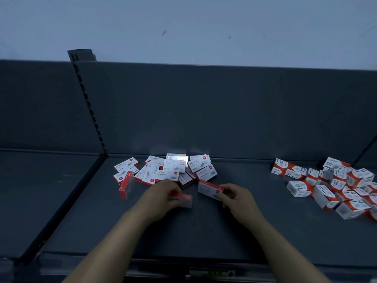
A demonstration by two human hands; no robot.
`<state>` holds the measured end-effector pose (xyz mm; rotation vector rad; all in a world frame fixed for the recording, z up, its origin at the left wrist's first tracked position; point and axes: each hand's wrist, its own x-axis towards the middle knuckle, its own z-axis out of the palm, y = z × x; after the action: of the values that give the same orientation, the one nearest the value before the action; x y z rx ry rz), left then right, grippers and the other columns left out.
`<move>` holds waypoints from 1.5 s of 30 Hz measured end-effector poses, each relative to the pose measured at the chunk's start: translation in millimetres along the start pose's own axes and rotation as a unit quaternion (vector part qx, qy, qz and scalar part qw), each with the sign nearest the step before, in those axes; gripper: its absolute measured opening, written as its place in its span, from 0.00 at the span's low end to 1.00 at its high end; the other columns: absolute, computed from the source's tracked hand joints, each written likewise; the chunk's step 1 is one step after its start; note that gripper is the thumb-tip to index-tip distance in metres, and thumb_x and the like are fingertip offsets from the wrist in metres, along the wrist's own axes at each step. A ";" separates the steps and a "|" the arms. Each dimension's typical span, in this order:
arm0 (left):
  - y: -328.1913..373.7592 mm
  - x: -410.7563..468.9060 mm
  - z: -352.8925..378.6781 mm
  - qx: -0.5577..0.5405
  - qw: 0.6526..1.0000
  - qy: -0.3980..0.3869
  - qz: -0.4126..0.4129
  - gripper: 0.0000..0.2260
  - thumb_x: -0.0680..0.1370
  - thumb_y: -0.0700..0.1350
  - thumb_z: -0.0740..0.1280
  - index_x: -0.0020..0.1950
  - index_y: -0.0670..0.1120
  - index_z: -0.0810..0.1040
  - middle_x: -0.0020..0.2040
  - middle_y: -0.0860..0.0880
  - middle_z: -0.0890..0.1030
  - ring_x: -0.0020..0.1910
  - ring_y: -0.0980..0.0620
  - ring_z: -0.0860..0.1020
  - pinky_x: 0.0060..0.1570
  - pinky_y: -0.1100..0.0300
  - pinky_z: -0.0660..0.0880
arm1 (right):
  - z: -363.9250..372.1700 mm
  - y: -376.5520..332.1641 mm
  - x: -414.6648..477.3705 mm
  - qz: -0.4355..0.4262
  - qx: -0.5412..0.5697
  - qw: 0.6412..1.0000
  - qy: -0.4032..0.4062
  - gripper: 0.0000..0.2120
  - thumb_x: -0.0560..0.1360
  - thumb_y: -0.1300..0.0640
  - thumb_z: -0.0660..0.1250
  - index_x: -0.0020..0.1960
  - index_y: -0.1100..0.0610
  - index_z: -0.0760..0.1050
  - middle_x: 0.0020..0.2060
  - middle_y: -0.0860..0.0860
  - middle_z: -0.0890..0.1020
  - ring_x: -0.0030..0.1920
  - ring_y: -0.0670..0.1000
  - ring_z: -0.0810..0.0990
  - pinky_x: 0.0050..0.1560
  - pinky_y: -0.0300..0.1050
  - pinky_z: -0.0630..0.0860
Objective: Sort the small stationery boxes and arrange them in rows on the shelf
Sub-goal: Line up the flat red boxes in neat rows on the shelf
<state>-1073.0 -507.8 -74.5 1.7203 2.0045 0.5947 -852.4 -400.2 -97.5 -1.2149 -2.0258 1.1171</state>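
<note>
A loose heap of flat white-and-red staple boxes (169, 170) lies at the back middle of the dark grey shelf (204, 231). My left hand (163, 194) grips one red-and-white staple box (184, 198), blurred, just in front of the heap. My right hand (237, 198) holds another staple box (209, 189) by its right end, a little to the right. One staple box (126, 185) stands on its edge at the heap's left. A second heap of squarer paper clip boxes (334, 184) lies at the far right.
The shelf's back panel (204, 111) rises right behind the heaps. A slotted upright (89, 107) and a divider edge (67, 205) split off a left shelf bay (40, 190). The front lip (204, 268) carries a price strip.
</note>
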 end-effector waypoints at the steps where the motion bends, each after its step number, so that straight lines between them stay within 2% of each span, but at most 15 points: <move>1: -0.2 0.2 1.5 -0.019 0.999 0.017 -0.019 0.09 0.72 0.58 0.70 0.48 0.57 0.77 0.50 0.58 0.76 0.48 0.58 0.75 0.48 0.61 0.73 | -5.5 0.4 -2.2 0.014 0.019 1.000 -0.008 0.05 0.76 0.58 0.67 0.50 0.51 0.79 0.32 0.50 0.82 0.28 0.40 0.76 0.31 0.32 0.72; 3: -2.0 -0.3 5.2 -0.043 0.997 0.034 -0.047 0.09 0.74 0.55 0.69 0.52 0.55 0.78 0.50 0.56 0.79 0.46 0.60 0.75 0.43 0.64 0.71 | -14.3 2.5 -6.7 0.037 0.068 0.997 -0.017 0.06 0.77 0.62 0.66 0.51 0.53 0.78 0.33 0.54 0.83 0.29 0.45 0.79 0.33 0.36 0.76; 6: -4.0 -2.0 9.4 -0.056 0.996 0.031 -0.064 0.17 0.76 0.49 0.68 0.64 0.54 0.74 0.61 0.54 0.77 0.54 0.60 0.74 0.42 0.70 0.68 | -19.4 6.6 -12.2 0.058 0.140 0.988 -0.005 0.09 0.77 0.67 0.63 0.51 0.56 0.78 0.40 0.56 0.84 0.37 0.50 0.84 0.39 0.40 0.80; 8: -3.6 -4.1 7.9 -0.064 0.995 0.019 -0.077 0.21 0.76 0.46 0.68 0.68 0.53 0.71 0.64 0.53 0.74 0.59 0.57 0.73 0.41 0.71 0.68 | -18.7 9.5 -13.9 0.062 0.161 0.985 0.001 0.10 0.76 0.69 0.63 0.51 0.58 0.78 0.43 0.56 0.84 0.40 0.51 0.84 0.41 0.41 0.80; 11: -1.8 -7.5 7.0 -0.070 0.994 0.022 -0.086 0.18 0.76 0.46 0.68 0.66 0.52 0.72 0.63 0.52 0.75 0.58 0.56 0.74 0.39 0.71 0.69 | -16.9 10.1 -14.3 0.063 0.175 0.982 0.014 0.09 0.75 0.70 0.64 0.49 0.60 0.79 0.43 0.59 0.83 0.39 0.51 0.84 0.42 0.40 0.80; 14: 4.7 -9.8 12.6 -0.095 0.990 0.054 -0.086 0.09 0.77 0.49 0.66 0.56 0.52 0.75 0.57 0.52 0.78 0.50 0.57 0.76 0.36 0.71 0.69 | -15.9 6.7 -17.9 0.069 0.161 0.984 0.032 0.04 0.74 0.64 0.68 0.46 0.59 0.81 0.42 0.54 0.84 0.39 0.49 0.83 0.42 0.36 0.79; 17: 10.1 -11.8 18.1 -0.144 0.980 0.098 -0.098 0.06 0.78 0.47 0.66 0.53 0.52 0.72 0.56 0.53 0.76 0.51 0.56 0.75 0.37 0.70 0.71 | -15.8 4.6 -23.5 0.050 0.098 0.993 0.031 0.05 0.73 0.64 0.70 0.46 0.56 0.81 0.42 0.51 0.84 0.42 0.47 0.82 0.42 0.32 0.77; 19: 11.5 -16.0 18.8 -0.210 0.964 0.124 -0.104 0.10 0.77 0.43 0.66 0.56 0.52 0.69 0.58 0.53 0.76 0.52 0.56 0.76 0.39 0.68 0.74 | -15.7 3.8 -27.0 0.046 0.118 0.992 0.025 0.11 0.71 0.67 0.71 0.50 0.55 0.79 0.45 0.50 0.84 0.44 0.44 0.82 0.42 0.32 0.77; 22: 11.5 -25.5 17.2 -0.291 0.944 0.135 -0.081 0.22 0.77 0.36 0.65 0.64 0.57 0.65 0.57 0.49 0.76 0.47 0.55 0.78 0.35 0.68 0.75 | -15.1 4.0 -30.9 0.050 0.180 0.982 0.023 0.21 0.70 0.71 0.70 0.57 0.52 0.75 0.46 0.51 0.84 0.47 0.45 0.83 0.42 0.32 0.76; 24: 11.7 -30.7 16.7 -0.306 0.940 0.135 -0.071 0.23 0.77 0.34 0.64 0.63 0.60 0.68 0.54 0.49 0.76 0.44 0.54 0.79 0.31 0.69 0.74 | -14.2 3.8 -32.5 0.056 0.197 0.979 0.023 0.23 0.70 0.72 0.70 0.58 0.50 0.73 0.45 0.51 0.84 0.46 0.46 0.83 0.43 0.32 0.76; 27: 8.8 -33.3 18.2 -0.302 0.938 0.150 -0.078 0.12 0.77 0.38 0.66 0.53 0.56 0.75 0.52 0.51 0.78 0.49 0.53 0.80 0.35 0.68 0.75 | -14.2 0.7 -36.0 0.051 0.182 0.982 0.022 0.21 0.70 0.73 0.69 0.56 0.53 0.75 0.43 0.50 0.84 0.42 0.43 0.83 0.42 0.32 0.77; 30: 3.2 -37.9 15.2 -0.266 0.944 0.174 -0.087 0.09 0.76 0.42 0.69 0.51 0.55 0.76 0.48 0.54 0.80 0.46 0.58 0.80 0.36 0.70 0.74 | -15.9 -1.1 -40.9 0.025 0.108 0.994 0.005 0.15 0.70 0.71 0.70 0.49 0.52 0.79 0.39 0.47 0.84 0.41 0.45 0.81 0.42 0.35 0.77; 36: -3.2 -45.1 9.4 -0.258 0.957 0.124 -0.049 0.08 0.76 0.43 0.69 0.52 0.55 0.79 0.49 0.56 0.81 0.47 0.59 0.79 0.41 0.69 0.74 | -4.3 -10.3 -48.6 -0.006 0.049 0.995 -0.088 0.11 0.68 0.66 0.74 0.46 0.53 0.81 0.41 0.49 0.85 0.43 0.46 0.83 0.47 0.39 0.79; 40: -2.8 -46.5 20.8 -0.224 0.972 0.067 -0.005 0.08 0.80 0.44 0.62 0.53 0.57 0.77 0.51 0.58 0.80 0.49 0.63 0.77 0.48 0.66 0.72 | 9.5 -20.2 -50.3 -0.017 0.004 0.997 -0.070 0.10 0.68 0.64 0.75 0.45 0.53 0.81 0.40 0.49 0.85 0.43 0.48 0.82 0.46 0.41 0.80; 45: -1.3 -45.3 26.4 -0.179 0.982 0.040 0.033 0.09 0.81 0.49 0.60 0.59 0.57 0.76 0.54 0.61 0.78 0.53 0.65 0.74 0.52 0.69 0.69 | 29.2 -22.9 -54.0 -0.052 0.000 0.998 -0.026 0.14 0.65 0.63 0.75 0.45 0.48 0.79 0.43 0.47 0.80 0.38 0.44 0.79 0.40 0.36 0.76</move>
<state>-1052.6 -551.7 -94.8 1.5666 1.7638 0.9949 -860.2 -465.1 -94.4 -1.0774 -2.1026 1.1079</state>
